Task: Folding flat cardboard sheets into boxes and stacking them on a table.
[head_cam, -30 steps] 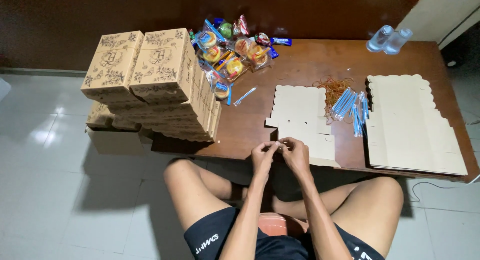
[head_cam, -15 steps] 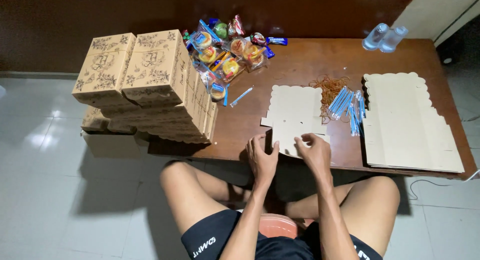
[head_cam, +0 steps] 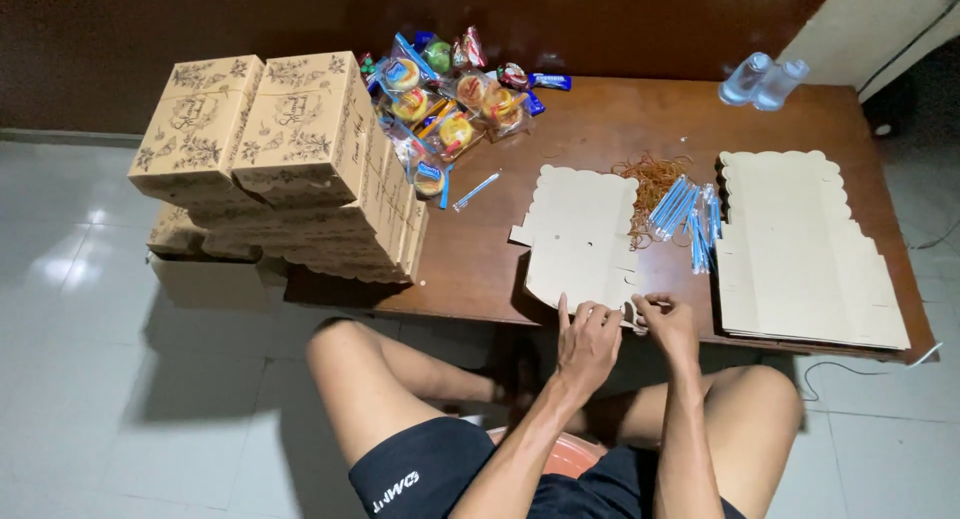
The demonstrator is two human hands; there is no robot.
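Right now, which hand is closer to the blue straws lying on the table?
The right hand. It lies just below the blue straws, at the flat box blank's near edge. The left hand is beside it, farther left.

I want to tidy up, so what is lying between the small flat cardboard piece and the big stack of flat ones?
In the head view, a tangle of rubber bands and blue wrapped straws lie on the table between them.

ahead of fingers: flat cardboard sheet (head_cam: 578,234), low, easy to pass over
right of fingers: straws (head_cam: 685,211), rubber bands (head_cam: 650,174)
far left: box stack (head_cam: 280,169) blocks
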